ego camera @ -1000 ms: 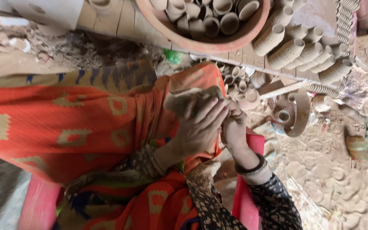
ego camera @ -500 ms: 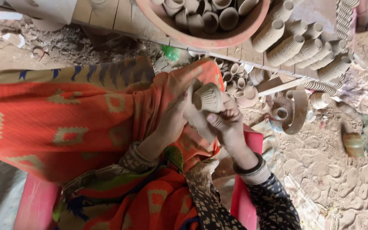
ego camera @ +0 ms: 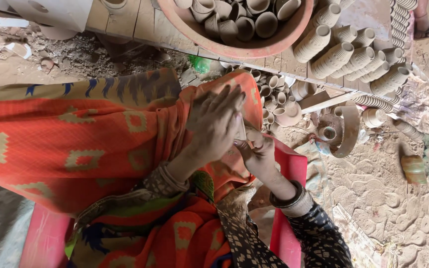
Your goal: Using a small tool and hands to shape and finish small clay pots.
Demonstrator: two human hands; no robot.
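Tightly, both hands (ego camera: 234,131) enclose a hidden object above orange cloth (ego camera: 75,144).

A: What is found around the big clay bowl (ego camera: 234,47) that blocks passage?

B: Just below its rim, small clay cups (ego camera: 274,92) are heaped tightly, and to its right ribbed clay pots (ego camera: 353,54) are laid in rows along the wooden planks (ego camera: 140,22). No gap is seen there.

A: And where is free room left?

B: Below and left of the bowl, bare dirt (ego camera: 70,57) is left open. Far to its lower right, dried mud ground (ego camera: 388,198) is open, apart from a curved clay piece (ego camera: 346,131).
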